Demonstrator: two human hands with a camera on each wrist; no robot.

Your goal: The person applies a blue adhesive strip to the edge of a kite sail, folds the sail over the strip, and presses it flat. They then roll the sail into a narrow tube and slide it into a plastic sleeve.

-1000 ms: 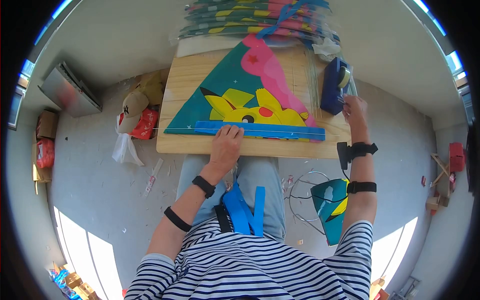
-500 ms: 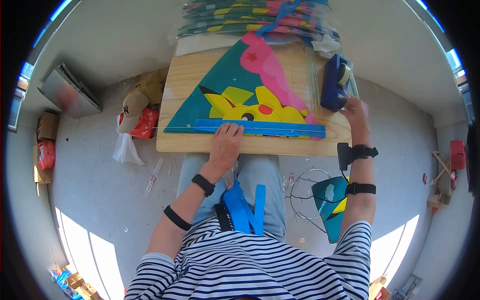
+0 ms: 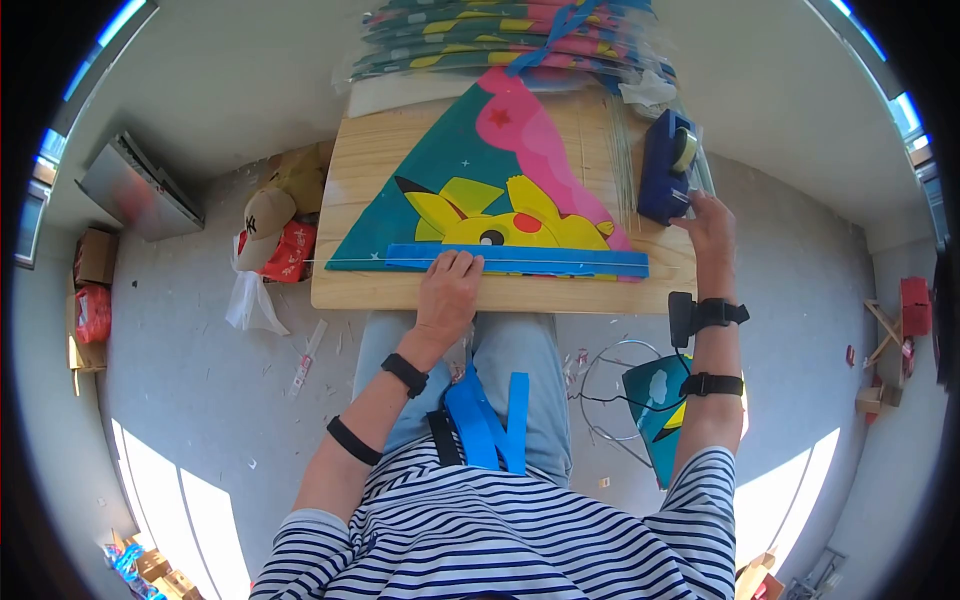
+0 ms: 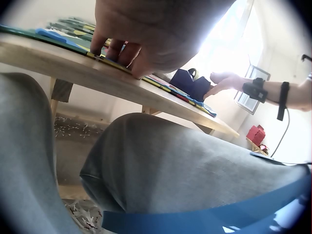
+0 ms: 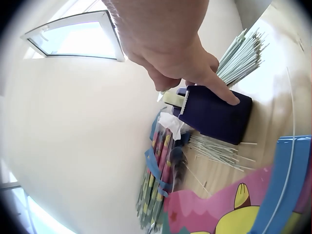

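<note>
A triangular printed kite sheet (image 3: 420, 215) in green, pink and yellow lies on the wooden table. Along its near edge runs a blue fabric strip (image 3: 570, 261) with a thin white rod on top. My left hand (image 3: 447, 295) presses its fingertips on the strip, left of the middle. At the table's right side, my right hand (image 3: 712, 230) is at the near end of a dark blue tape dispenser (image 3: 655, 175). One straight digit touches the dispenser's front in the right wrist view; the other fingers curl beside the tape roll (image 5: 173, 99). I cannot tell whether they pinch the tape.
Bagged kites (image 3: 480, 45) are stacked at the table's back. Bundles of thin rods (image 5: 241, 57) lie on both sides of the dispenser, near crumpled white paper (image 3: 648, 92). Blue strips (image 3: 480, 420) lie on the lap. A metal ring stand (image 3: 605, 400) stands at floor level, right.
My left hand stays in place on the blue strip. My right hand remains at the dispenser, its fingers shifting slightly around the near end.
</note>
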